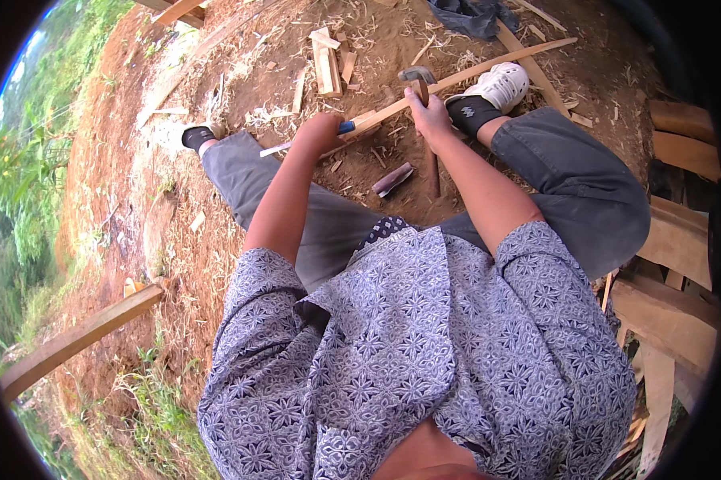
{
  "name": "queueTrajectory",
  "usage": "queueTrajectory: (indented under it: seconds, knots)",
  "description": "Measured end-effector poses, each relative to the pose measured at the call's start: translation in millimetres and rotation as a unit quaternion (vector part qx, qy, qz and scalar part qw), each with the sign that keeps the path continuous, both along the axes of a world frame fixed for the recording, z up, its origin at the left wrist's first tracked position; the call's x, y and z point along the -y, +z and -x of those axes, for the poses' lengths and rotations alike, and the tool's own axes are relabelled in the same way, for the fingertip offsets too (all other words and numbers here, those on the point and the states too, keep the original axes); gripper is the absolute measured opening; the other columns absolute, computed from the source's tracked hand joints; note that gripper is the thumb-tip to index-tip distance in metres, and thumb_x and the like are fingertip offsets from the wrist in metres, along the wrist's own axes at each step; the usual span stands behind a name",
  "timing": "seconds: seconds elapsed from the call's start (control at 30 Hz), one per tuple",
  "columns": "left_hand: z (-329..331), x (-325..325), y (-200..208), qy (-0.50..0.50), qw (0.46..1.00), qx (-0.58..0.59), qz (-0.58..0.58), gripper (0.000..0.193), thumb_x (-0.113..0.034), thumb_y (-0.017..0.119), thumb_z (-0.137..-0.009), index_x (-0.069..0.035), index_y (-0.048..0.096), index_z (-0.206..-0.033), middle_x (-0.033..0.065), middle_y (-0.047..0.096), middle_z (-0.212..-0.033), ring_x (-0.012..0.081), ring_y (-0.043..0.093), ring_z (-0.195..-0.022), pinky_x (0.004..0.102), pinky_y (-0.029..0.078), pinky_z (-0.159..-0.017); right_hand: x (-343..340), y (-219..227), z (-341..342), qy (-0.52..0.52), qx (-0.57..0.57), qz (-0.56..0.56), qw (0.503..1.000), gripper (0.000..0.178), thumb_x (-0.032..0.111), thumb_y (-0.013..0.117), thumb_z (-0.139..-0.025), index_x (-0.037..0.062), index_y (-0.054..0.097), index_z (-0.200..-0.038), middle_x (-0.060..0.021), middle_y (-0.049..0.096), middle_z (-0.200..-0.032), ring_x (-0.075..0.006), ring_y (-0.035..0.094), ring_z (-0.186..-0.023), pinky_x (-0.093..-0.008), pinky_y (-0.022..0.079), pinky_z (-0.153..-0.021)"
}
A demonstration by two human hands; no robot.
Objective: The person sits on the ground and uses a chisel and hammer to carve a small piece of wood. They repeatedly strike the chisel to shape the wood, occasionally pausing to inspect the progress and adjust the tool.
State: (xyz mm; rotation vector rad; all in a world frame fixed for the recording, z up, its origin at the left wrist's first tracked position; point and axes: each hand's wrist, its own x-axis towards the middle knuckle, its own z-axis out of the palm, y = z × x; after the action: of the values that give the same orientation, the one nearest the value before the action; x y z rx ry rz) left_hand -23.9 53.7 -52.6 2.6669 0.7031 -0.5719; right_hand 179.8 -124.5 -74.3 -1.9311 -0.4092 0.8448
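My left hand (319, 133) is closed round a tool with a blue handle end (346, 126). Its flat, pale blade (276, 149) sticks out on the left side; I cannot tell the tool's exact kind. My right hand (431, 118) grips a hammer close below its metal head (417, 75). The hammer's wooden handle (433, 176) runs down behind my wrist. A long, thin wooden strip (464, 76) slants between my legs, passing close to both hands and the right shoe. Below it, a purplish-brown roll (392, 180) lies on the soil.
Short wood blocks (326, 68) and shavings lie scattered on the brown dirt ahead. My feet wear white clogs (504, 86). Dark plastic (472, 18) lies at the far side. Stacked boards (672, 312) stand close on my right, and a wooden beam (80, 332) juts in from the left.
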Motion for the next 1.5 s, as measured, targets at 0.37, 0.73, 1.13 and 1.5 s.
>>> queueTrajectory:
  seconds: [0.37, 0.73, 1.13, 1.5]
  knots:
    - [-46, 23, 5, 0.056, 0.993, 0.102, 0.013, 0.034, -0.030, 0.076, -0.083, -0.007, 0.069, -0.107, 0.0188, 0.071, -0.101, 0.0369, 0.068, -0.096, 0.0481, 0.054, -0.083, 0, -12, 0, 0.020, 0.022, 0.024, 0.999, 0.047, 0.054, 0.062, -0.093, 0.0075, 0.063, -0.086, -0.0057, 0.060, -0.065, -0.0184, 0.061, -0.054, -0.0340, 0.049, -0.052]
    - [-43, 41, -1, 0.077, 0.994, 0.073, -0.029, 0.026, -0.023, 0.072, -0.085, -0.008, 0.066, -0.105, 0.0161, 0.069, -0.101, 0.0349, 0.069, -0.097, 0.0460, 0.056, -0.082, 3, -14, 7, -0.002, 0.007, -0.018, 1.000, 0.040, 0.045, 0.064, -0.097, 0.0111, 0.054, -0.079, 0.0037, 0.048, -0.057, -0.0088, 0.046, -0.040, -0.0271, 0.039, -0.038]
    - [3, 21, 6, 0.085, 0.996, 0.008, -0.037, 0.021, -0.005, 0.061, -0.085, -0.011, 0.070, -0.103, 0.0147, 0.071, -0.104, 0.0336, 0.069, -0.102, 0.0457, 0.057, -0.084, 2, -16, 9, 0.011, 0.017, -0.001, 1.000, 0.043, 0.048, 0.064, -0.096, 0.0100, 0.055, -0.078, 0.0026, 0.049, -0.058, -0.0099, 0.049, -0.042, -0.0281, 0.041, -0.039]
    - [-17, -2, 84, 0.348, 0.812, 0.406, 0.236, 0.026, -0.034, 0.062, -0.099, -0.009, 0.065, -0.094, 0.0046, 0.058, -0.070, 0.0178, 0.056, -0.065, 0.0364, 0.047, -0.064, 11, -57, -10, 0.080, 0.074, 0.055, 0.992, 0.042, 0.047, 0.062, -0.096, 0.0055, 0.061, -0.087, -0.0070, 0.063, -0.068, -0.0174, 0.063, -0.054, -0.0328, 0.051, -0.051]
